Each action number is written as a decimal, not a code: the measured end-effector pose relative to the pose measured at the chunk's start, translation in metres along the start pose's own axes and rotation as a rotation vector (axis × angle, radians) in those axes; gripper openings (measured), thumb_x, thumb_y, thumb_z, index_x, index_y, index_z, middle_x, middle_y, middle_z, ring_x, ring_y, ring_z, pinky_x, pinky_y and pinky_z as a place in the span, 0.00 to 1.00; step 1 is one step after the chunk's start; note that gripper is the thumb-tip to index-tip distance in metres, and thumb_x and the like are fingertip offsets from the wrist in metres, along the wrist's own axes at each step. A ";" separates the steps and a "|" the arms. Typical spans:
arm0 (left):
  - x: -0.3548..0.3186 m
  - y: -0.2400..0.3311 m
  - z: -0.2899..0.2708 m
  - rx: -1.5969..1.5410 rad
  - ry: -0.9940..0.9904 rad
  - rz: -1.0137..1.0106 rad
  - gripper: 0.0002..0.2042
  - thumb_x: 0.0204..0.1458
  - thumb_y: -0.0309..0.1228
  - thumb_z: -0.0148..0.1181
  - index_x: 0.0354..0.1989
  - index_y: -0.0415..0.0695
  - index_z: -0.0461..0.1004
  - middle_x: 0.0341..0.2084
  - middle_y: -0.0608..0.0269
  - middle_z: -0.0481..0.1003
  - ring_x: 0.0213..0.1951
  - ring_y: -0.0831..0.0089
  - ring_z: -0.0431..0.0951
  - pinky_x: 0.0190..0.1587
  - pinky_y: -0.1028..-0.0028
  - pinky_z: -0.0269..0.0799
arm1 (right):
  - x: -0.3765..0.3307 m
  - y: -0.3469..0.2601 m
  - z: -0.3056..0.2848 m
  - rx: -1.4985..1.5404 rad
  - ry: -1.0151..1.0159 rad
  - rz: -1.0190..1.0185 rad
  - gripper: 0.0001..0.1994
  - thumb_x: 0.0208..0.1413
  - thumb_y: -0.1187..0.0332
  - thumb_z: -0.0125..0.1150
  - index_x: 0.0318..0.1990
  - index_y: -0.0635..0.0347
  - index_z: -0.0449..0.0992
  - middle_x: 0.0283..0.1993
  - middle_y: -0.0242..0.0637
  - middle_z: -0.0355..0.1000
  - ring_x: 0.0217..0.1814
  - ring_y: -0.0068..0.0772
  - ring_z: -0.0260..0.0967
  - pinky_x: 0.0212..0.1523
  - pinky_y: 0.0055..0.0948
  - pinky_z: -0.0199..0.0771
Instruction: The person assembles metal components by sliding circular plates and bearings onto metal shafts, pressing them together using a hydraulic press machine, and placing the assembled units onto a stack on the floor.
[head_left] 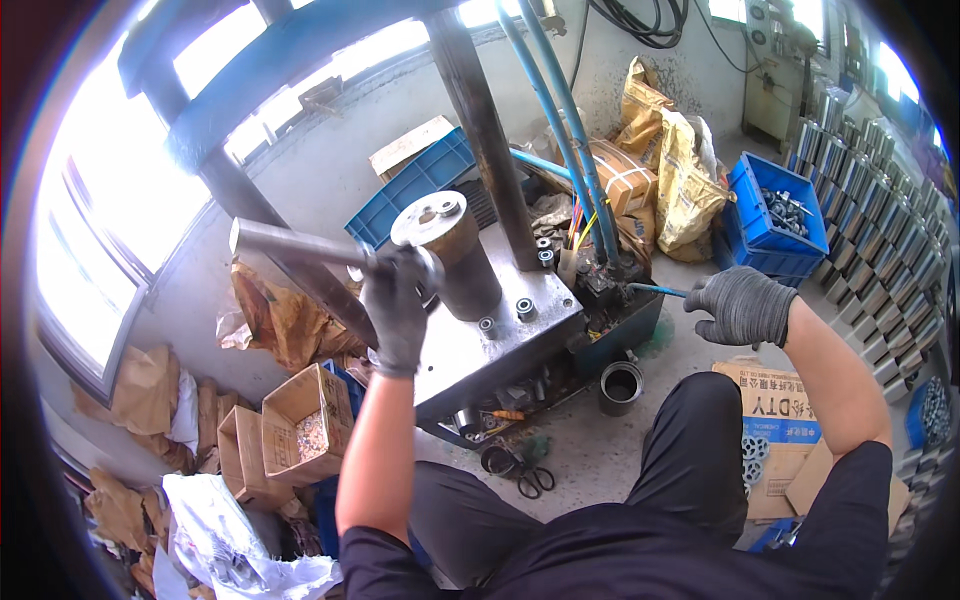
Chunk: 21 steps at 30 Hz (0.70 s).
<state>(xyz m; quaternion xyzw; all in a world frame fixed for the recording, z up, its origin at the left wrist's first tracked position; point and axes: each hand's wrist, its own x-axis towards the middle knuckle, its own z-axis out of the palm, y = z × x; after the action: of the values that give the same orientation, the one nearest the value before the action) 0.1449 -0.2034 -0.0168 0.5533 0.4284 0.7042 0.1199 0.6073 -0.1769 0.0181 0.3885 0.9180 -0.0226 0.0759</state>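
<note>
My left hand [393,325], in a dark grey glove, is closed round a metal rod [300,243] with a ring-like part near its right end. The rod is raised in front of a thick steel cylinder [460,265] standing on the press table [440,355]. A small bearing [447,208] sits on the cylinder's top. Other small bearings [525,309] lie on the press table. My right hand [742,306], gloved in grey, grips the end of a thin blue lever [657,290] that comes out of the machine's right side.
Dark press columns [487,130] and blue pipes [570,120] rise around the table. A metal cup [620,388] and scissors [536,483] are on the floor. Cardboard boxes [308,425] stand at left. A blue crate [775,205] of metal parts and stacked metal cylinders [885,225] stand at right.
</note>
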 end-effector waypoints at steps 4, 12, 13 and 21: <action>0.105 -0.033 -0.037 0.079 0.029 -0.161 0.05 0.67 0.29 0.58 0.44 0.41 0.71 0.30 0.65 0.72 0.33 0.76 0.76 0.32 0.75 0.76 | 0.005 -0.008 -0.006 -0.005 -0.008 -0.013 0.21 0.58 0.53 0.63 0.53 0.54 0.82 0.44 0.49 0.81 0.47 0.53 0.80 0.51 0.48 0.79; 0.158 -0.104 -0.046 0.624 -0.021 -0.174 0.10 0.60 0.28 0.67 0.45 0.42 0.74 0.35 0.55 0.82 0.38 0.63 0.83 0.46 0.62 0.79 | 0.009 -0.005 -0.006 0.055 -0.043 -0.011 0.21 0.57 0.52 0.62 0.53 0.52 0.83 0.41 0.51 0.81 0.45 0.55 0.80 0.49 0.50 0.79; 0.156 -0.098 -0.031 0.613 -0.034 -0.172 0.10 0.60 0.28 0.67 0.45 0.42 0.74 0.35 0.55 0.82 0.38 0.63 0.83 0.46 0.62 0.79 | 0.007 -0.003 -0.006 0.058 -0.045 0.006 0.21 0.57 0.52 0.62 0.53 0.52 0.83 0.41 0.51 0.81 0.45 0.55 0.80 0.49 0.50 0.79; 0.156 -0.086 0.011 0.670 -0.027 -0.168 0.11 0.59 0.31 0.68 0.45 0.41 0.75 0.35 0.53 0.83 0.37 0.61 0.84 0.44 0.63 0.78 | 0.012 -0.014 -0.008 0.049 -0.115 0.003 0.20 0.57 0.53 0.60 0.52 0.51 0.83 0.37 0.51 0.81 0.41 0.56 0.80 0.47 0.51 0.80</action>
<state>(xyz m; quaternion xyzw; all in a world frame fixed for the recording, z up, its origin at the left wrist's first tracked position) 0.0721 -0.0456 0.0258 0.5341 0.6784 0.5045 -0.0053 0.5884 -0.1775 0.0238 0.3897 0.9107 -0.0671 0.1190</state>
